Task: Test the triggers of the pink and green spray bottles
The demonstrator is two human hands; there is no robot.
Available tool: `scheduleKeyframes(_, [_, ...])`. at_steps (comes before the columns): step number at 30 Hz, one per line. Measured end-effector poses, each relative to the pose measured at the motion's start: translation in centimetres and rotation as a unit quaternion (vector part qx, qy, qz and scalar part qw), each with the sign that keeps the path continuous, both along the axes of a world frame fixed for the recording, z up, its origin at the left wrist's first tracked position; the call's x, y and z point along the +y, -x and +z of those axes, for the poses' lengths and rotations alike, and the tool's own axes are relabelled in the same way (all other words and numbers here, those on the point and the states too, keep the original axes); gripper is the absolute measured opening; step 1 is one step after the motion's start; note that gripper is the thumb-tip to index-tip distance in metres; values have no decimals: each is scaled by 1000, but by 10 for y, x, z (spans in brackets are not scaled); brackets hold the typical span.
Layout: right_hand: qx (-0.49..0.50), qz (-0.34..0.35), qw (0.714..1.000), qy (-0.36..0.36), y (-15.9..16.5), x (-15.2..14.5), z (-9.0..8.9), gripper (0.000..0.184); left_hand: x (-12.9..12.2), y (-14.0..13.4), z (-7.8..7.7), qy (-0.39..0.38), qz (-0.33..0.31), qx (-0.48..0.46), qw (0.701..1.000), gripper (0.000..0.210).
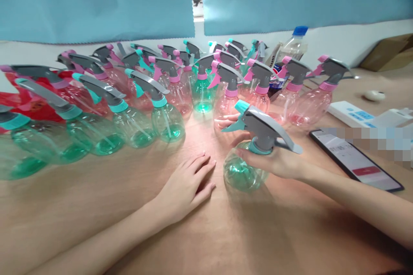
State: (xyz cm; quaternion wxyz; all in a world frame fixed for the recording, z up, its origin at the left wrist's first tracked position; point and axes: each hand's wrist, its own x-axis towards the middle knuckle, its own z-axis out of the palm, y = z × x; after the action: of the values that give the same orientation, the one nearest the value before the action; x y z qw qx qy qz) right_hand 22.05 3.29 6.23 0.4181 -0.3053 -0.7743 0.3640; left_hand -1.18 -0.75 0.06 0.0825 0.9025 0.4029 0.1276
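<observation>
My right hand (pixel 274 161) is wrapped around the neck of a green spray bottle (pixel 247 176) with a grey and teal trigger head. The bottle is upright, slightly tilted, close over or on the table; I cannot tell whether its base touches. My left hand (pixel 189 184) lies flat on the table (pixel 193 240) just left of that bottle, fingers stretched out and holding nothing. Ahead of the left hand stands a green spray bottle (pixel 169 124), last in a row of green ones. A pink spray bottle (pixel 226 99) stands behind the right hand's fingers.
Several more pink and green spray bottles crowd the back, with a red plastic bag (pixel 24 99) at left. To the right are a phone (pixel 358 161), a white power strip (pixel 351 114), a white mouse-like object (pixel 374 95), a blue-capped bottle (pixel 295 45) and a cardboard box (pixel 385 53).
</observation>
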Motion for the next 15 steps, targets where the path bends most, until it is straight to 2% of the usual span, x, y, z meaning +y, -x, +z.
scheduleKeyframes(10, [-10, -18, 1000, 14, -1, -3, 1, 46, 1, 0, 0, 0, -1, 4, 1000, 44])
scheduleKeyframes(15, [-40, -39, 998, 21, -3, -3, 1, 30, 1, 0, 0, 2, -1, 0, 1000, 44])
